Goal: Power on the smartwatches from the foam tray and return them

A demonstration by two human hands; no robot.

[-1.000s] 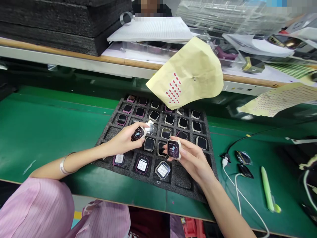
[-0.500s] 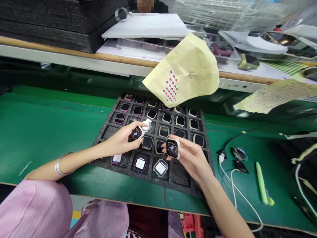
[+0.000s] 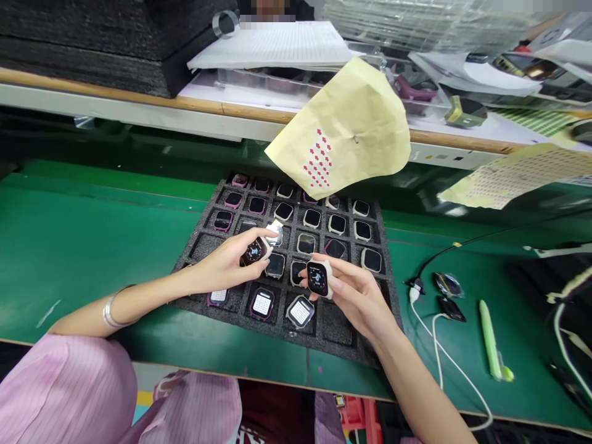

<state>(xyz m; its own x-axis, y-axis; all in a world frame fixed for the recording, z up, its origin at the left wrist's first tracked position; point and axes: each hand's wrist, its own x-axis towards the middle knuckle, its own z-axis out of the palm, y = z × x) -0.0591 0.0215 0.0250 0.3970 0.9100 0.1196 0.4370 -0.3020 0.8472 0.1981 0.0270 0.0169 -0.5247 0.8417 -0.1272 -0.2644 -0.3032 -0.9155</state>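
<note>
My left hand (image 3: 231,260) grips a watch (image 3: 256,250) with a lit dark face, above the left middle of a black foam tray (image 3: 335,333). In my right hand (image 3: 356,290), over the tray's middle, another watch (image 3: 319,278) shows a lit dial, its light case between thumb and fingers. Several square watches with purple or pale cases lie in the tray's compartments. Along the near row, a purple watch (image 3: 262,303) and a pale one (image 3: 300,312) display white screens. My hands hide some compartments.
A yellow sheet with red arrows (image 3: 356,139) hangs from the shelf edge (image 3: 250,116) over the tray's far side. Right of the tray lie a white cable (image 3: 451,353), a green pen-like object (image 3: 488,340) and small dark items. Black foam blocks (image 3: 83,46) stand on the shelf.
The watch in my right hand has shifted slightly left and turned a little. My left hand has barely moved, still holding its watch.
</note>
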